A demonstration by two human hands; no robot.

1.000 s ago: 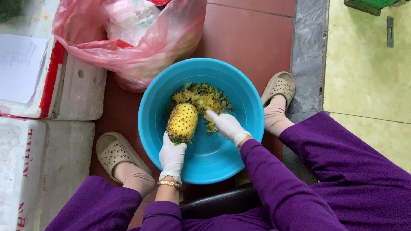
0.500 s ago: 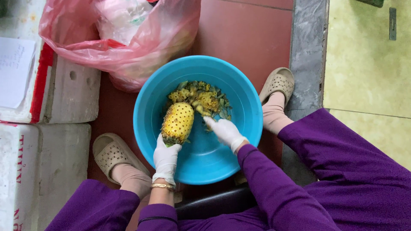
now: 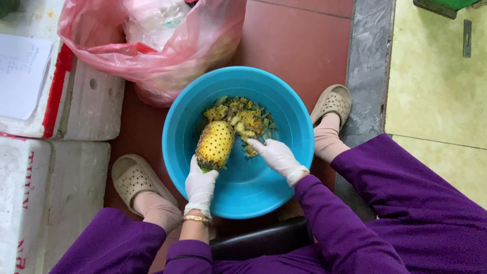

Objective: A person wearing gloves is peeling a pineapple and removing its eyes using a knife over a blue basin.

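Far out past my left hand (image 3: 200, 185) sit white foam boxes (image 3: 66, 109) and a pink plastic bag (image 3: 167, 45); that gloved hand is closed around the lower end of a peeled pineapple (image 3: 215, 144), which leans up and away from it inside the blue basin (image 3: 284, 116). Just right of the fruit, my right hand (image 3: 278, 157), also gloved, is loosely curled with its fingertips beside the heap of peelings (image 3: 246, 119); I cannot tell whether it grips anything. A beige slipper (image 3: 332, 101) lies beyond it, outside the basin.
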